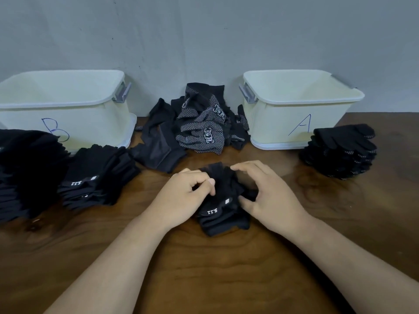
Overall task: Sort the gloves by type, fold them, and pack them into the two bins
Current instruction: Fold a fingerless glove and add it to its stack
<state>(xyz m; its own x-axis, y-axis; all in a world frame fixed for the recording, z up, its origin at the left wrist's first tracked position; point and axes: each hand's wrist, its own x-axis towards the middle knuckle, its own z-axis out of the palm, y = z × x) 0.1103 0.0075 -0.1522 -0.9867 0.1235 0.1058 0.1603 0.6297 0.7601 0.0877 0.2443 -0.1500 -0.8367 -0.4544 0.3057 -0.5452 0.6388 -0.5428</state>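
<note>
the glove (223, 201) lay on the table (204, 275) just in front of the loose pile (201, 120), on the person's side of it. its long axis ran from the person toward the pile, almost straight. the cuff pointed at the person and the finger end pointed at the pile. it was black knit fabric with a band across the wrist. the band carried white "5.11" lettering, upside down from the wearer's view, and a small white tag. the finger end was blurred and looked bunched.

the left hand (181, 197) had curled fingers, and its thumb and forefinger pinched the glove's left edge. the right hand (271, 196) arched over the right side. its fingertips (237, 168) touched the finger end and its thumb pressed the side near the band, so it gripped the glove too.

the pile mixed plain black gloves with white-dotted ones bearing printed white marks. bin b (68, 105) stood left of the pile and bin a (294, 102) right of it, both pale with grey handles and a blue handwritten letter. left of the pile and nearer the person sat a stack (97, 175) of gloves with the same "5.11" band, and a taller dark stack (25, 171) lay further left. well right of the pile, beside bin a, was a dotted stack (340, 152).
</note>
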